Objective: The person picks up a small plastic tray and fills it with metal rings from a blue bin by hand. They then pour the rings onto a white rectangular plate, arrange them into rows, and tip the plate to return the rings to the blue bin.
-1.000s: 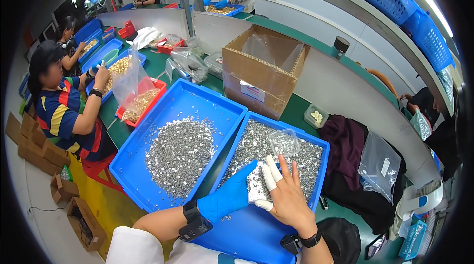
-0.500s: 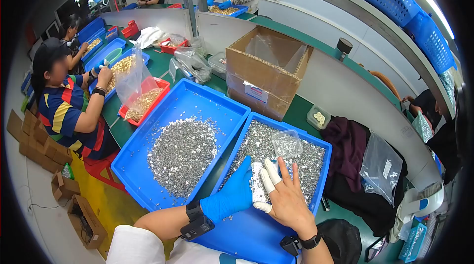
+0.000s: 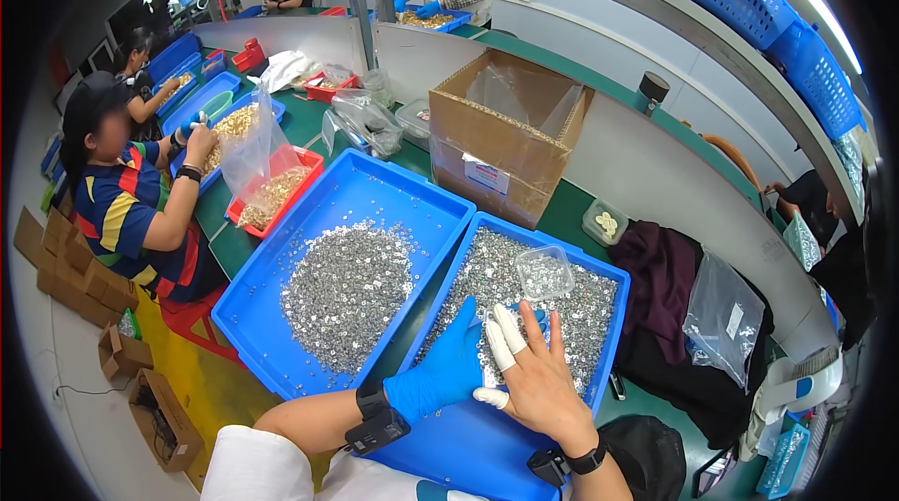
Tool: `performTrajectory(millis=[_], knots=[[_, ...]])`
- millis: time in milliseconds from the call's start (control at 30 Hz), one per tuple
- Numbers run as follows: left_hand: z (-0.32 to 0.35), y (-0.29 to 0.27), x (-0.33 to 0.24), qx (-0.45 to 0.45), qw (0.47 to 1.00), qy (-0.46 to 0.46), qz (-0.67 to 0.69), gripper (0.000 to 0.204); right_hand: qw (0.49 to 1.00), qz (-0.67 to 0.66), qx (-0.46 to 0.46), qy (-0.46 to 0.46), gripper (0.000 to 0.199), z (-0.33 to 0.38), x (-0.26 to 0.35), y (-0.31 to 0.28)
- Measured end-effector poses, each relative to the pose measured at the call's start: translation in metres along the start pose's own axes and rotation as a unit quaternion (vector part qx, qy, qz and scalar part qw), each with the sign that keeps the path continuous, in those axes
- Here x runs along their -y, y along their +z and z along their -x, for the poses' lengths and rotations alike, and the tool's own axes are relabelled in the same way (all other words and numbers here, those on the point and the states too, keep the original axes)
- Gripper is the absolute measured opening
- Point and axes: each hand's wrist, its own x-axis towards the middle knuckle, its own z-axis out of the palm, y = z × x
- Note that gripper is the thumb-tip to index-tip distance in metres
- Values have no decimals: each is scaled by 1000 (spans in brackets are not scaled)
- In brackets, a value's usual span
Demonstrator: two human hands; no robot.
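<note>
Small clear box (image 3: 490, 373) with silvery bits sits between the two hands, mostly hidden by them. Left hand (image 3: 438, 372), blue glove, is closed on it: thumb up its left side, a bit of blue showing past the right hand's fingers. Right hand (image 3: 545, 377) lies over it from the right, fingers spread, white finger cots (image 3: 507, 331) on thumb and two fingers; can't tell how hard it presses. Hands are together at the box, above the right blue tray (image 3: 613, 328).

Small metal parts (image 3: 487, 262) fill that tray's far end, and a clear tub (image 3: 545, 273) rests on them, just beyond the right fingertips. Left blue tray (image 3: 379, 194) is just beside, with a pile of washers (image 3: 346, 295). Both on the green desk (image 3: 582, 201).
</note>
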Motion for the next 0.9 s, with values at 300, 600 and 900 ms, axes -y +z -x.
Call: performTrajectory(millis=[300,600,900], knots=[[-1,1,2,16,1000,7,-26,61,1000,1,5,-15,74,-1,2,-3],[-9,-13,-1,152,985,-18,83,60,1000,-3,1,-16,74,-1,2,0],[4,16,-3,-42,998,36,9,58,997,-72,-41,-7,75,1,-7,-3]])
